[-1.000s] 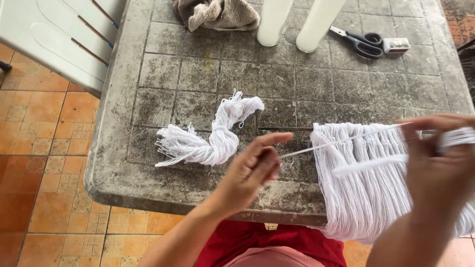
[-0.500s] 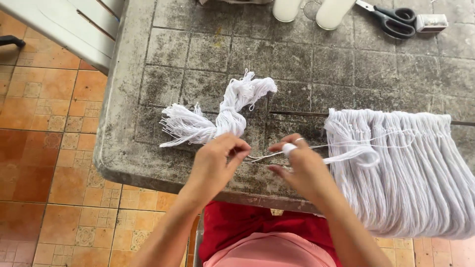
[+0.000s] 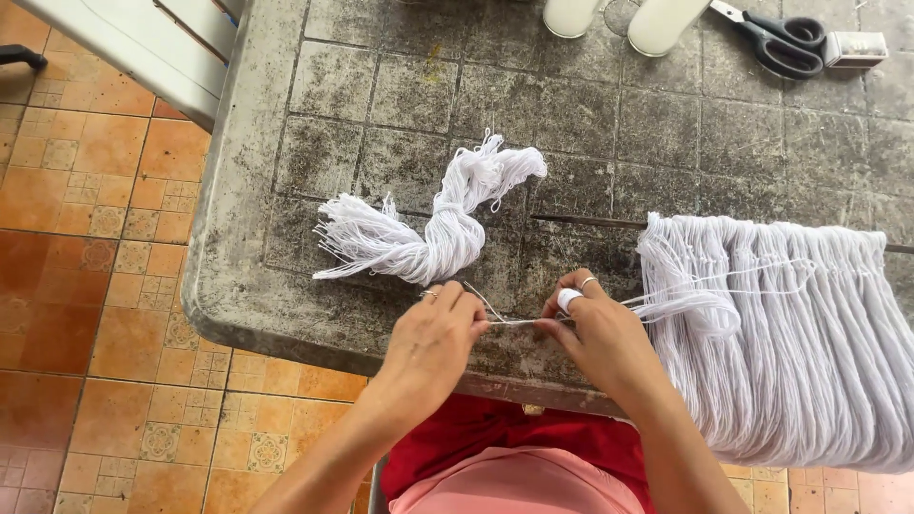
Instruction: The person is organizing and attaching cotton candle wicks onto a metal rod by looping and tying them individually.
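My left hand [image 3: 433,338] and my right hand [image 3: 595,333] meet near the table's front edge, both pinching a thin white thread [image 3: 509,322] stretched between them. White thread is wound around a finger of the right hand. The thread runs right to a wide curtain of white yarn strands [image 3: 800,333] that hang from a thin dark rod [image 3: 590,221] and drape over the table edge. A twisted bundle of cut white yarn [image 3: 428,228] lies just beyond the left hand.
The weathered grey tiled table [image 3: 400,105] carries two white cylinders [image 3: 619,14], black scissors [image 3: 776,43] and a small box [image 3: 854,48] at the far edge. A white plastic chair [image 3: 143,48] stands at the upper left over orange floor tiles [image 3: 86,286].
My right hand came down from the raised right side to the left hand, and the taut thread went slack and short. The view shifted down a little.
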